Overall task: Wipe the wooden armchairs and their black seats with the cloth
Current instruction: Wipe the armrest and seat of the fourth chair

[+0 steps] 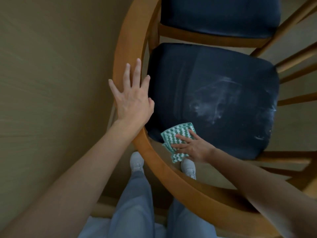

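Right hand (193, 148), fingers flat, presses cloth (175, 140) on black seat (214, 93), near corner. Left hand (132, 98) open, flat on armrest (127, 48) beside seat. Cloth looks soft, light; best pressed mid-fold.

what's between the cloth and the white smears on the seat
Only bare black seat. In the head view nothing sits on the stretch from the cloth, pressed flat under the right hand, up to the white smears.
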### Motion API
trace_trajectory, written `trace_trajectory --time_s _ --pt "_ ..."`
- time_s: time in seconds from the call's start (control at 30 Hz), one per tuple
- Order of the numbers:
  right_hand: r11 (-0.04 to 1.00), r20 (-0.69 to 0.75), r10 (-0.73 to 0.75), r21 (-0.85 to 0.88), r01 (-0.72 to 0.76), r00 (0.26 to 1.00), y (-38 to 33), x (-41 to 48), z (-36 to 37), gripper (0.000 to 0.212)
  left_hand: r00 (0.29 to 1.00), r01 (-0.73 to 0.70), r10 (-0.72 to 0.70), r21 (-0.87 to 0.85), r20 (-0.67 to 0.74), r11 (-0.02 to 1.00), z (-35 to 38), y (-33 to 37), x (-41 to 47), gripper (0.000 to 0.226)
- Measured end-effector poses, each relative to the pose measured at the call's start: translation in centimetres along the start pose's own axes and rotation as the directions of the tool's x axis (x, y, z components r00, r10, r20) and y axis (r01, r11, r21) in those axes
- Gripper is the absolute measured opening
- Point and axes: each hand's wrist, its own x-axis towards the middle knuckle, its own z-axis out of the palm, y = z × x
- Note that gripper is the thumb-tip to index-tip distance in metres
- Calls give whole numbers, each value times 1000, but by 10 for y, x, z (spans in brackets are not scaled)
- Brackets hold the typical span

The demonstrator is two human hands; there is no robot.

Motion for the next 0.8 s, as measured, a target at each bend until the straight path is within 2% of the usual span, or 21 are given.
trace_trajectory --time_s 0.1,0.17,0.2,0.23,0.27,0.33,0.37,0.4,0.43,0.5,0.57,0.63,0.67,0.73,0.8 --pt "994 -13 11 107 -10 1000 1 -7 0 46 1000 -1 1 -17 14 1000 -2 0 1 62" --pt "952 -112 86 303 -49 990 2 -3 -3 43 1000 0 0 -36 4 999 -2 0 3 60" --pt "892 -169 172 445 -81 971 5 -1 -6 40 1000 2 -2 -48 -6 999 -3 -1 6 59" --pt "788 -206 291 606 -112 934 9 1 -12 36 1000 3 -4 -56 -16 998 -3 -2 10 58" --pt "627 -205 421 769 -120 884 14 2 -21 29 1000 1 -2 -60 -28 998 -4 -3 15 57" --pt "213 -175 621 976 50 764 35 3 -46 19 999 -4 2 -55 -38 999 -6 -6 30 59" --pt "52 -157 697 984 169 700 50 5 -61 20 999 -6 5 -46 -39 999 -7 -6 40 60" --pt "-60 -130 761 961 269 635 70 7 -76 21 999 -9 7 -37 -42 999 -8 -7 51 61" --pt "-118 -108 817 930 348 567 91 9 -92 21 999 -12 11 -29 -49 1000 -10 -7 63 62" --pt "-114 -104 901 880 462 421 135 14 -125 19 998 -25 24 -14 -64 1000 -16 -6 89 64" --pt "-24 -144 950 850 526 277 177 20 -153 18 996 -46 46 -5 -71 999 -22 -4 117 65" --pt "76 -204 957 862 502 205 213 29 -172 22 996 -65 65 -7 -62 998 -27 -1 141 65" --pt "134 -239 951 889 438 196 229 35 -176 26 996 -76 76 -3 -56 997 -28 1 150 66" --pt "262 -301 927 947 187 222 256 51 -175 32 995 -84 86 31 -51 996 -26 3 160 68" --pt "351 -290 893 927 -130 343 274 71 -167 37 994 -82 86 73 -62 994 -23 3 162 69"
